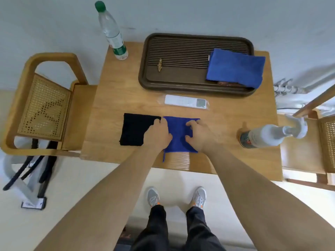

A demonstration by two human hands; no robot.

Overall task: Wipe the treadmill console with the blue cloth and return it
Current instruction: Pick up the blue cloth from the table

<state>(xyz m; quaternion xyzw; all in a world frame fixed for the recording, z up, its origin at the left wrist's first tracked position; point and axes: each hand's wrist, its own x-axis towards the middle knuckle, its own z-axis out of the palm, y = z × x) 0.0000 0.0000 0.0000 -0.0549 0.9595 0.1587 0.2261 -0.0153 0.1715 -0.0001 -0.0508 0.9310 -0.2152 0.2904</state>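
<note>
Blue and folded square, the microfibre cloth [178, 135] lay flat on the light wooden tabletop [116, 91], near its front edge, with a small loop of its hem trailing toward that edge. The left hand [159, 132] pressed on the cloth's left side and the right hand [198, 134] on its right side, fingers curled down onto the fabric; whether either had pinched a fold or only rested there could not be told.

Touching the cloth's left edge was a folded black cloth [136, 130], and the left fingertips sat right at that seam, so a careless gather could have dragged the black one along. Behind the cloth lay a white remote control in a clear sleeve [185, 102], and further back a dark slatted tray [181, 51] carried a second, paler blue folded cloth [235, 67], easy to confuse with the first when returning it. To the cloth's right stood a white spray bottle [268, 135], which a wide sweep of the right forearm might have toppled. A clear plastic bottle with a green cap [111, 31] stood far behind and left.

No treadmill console was in view.
</note>
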